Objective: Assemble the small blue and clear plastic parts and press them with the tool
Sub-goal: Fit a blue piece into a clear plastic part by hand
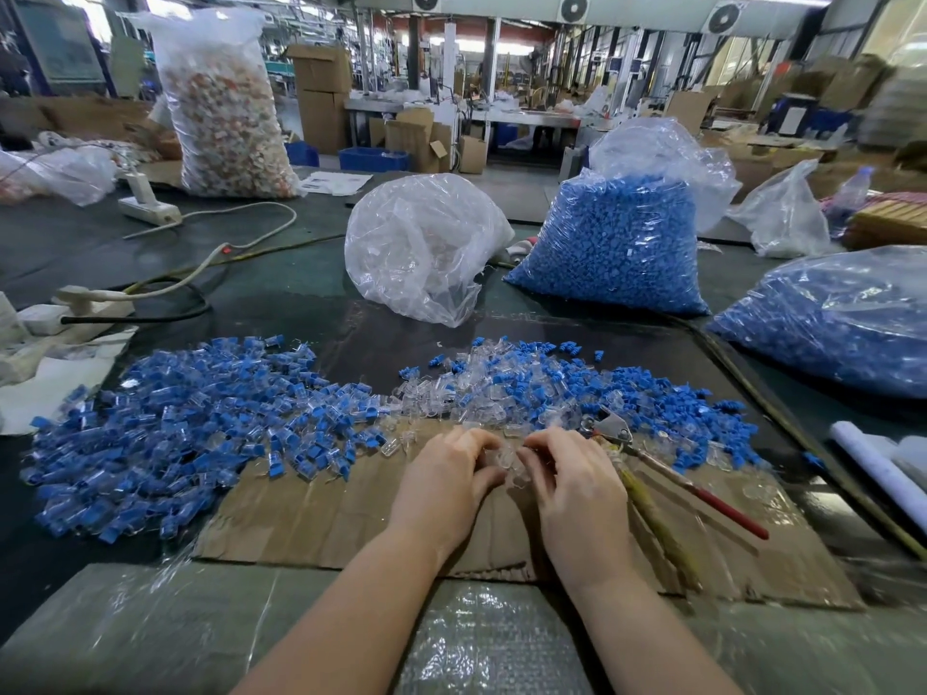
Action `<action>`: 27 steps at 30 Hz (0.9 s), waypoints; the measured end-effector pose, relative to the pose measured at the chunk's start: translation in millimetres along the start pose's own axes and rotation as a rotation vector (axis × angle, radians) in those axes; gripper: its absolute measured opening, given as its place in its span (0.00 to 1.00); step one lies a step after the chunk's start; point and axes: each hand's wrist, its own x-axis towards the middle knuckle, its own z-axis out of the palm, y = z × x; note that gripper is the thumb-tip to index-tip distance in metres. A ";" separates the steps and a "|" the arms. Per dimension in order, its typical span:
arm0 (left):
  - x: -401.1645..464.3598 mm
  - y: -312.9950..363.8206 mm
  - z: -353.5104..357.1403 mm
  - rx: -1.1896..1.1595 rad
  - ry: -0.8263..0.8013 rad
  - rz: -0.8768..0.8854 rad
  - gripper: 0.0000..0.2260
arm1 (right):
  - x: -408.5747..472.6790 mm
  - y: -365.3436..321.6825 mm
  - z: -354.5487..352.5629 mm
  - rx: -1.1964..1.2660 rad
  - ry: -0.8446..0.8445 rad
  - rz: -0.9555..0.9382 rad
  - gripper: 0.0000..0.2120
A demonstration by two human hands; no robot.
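Note:
My left hand (446, 474) and my right hand (572, 474) meet over a cardboard sheet (311, 514), and their curled fingers pinch a small clear plastic part (507, 459) between them. A pile of joined blue and clear pieces (190, 433) covers the table to the left. Loose clear and blue parts (542, 388) lie mixed just beyond my hands. The pressing tool (667, 469), metal-headed with red handles, lies on the cardboard right of my right hand, and neither hand touches it.
A clear bag of clear parts (421, 248) and bags of blue parts (622, 243) (832, 318) stand behind the piles. Power strips and cables (150, 293) cross the left. White rolls (883, 469) lie at the right edge. Bubble wrap (481, 644) covers the near edge.

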 end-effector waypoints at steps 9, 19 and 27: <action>-3.3 0.5 -4.6 -0.096 0.170 -0.064 0.08 | -2.0 2.7 -0.7 0.073 -0.107 0.031 0.13; -1.2 -0.8 -6.8 -0.229 0.095 -0.100 0.06 | -3.5 3.1 -1.6 0.127 -0.137 0.085 0.03; 0.1 -0.8 -5.2 -0.277 0.144 -0.127 0.06 | -3.3 3.6 1.1 0.099 -0.117 0.071 0.04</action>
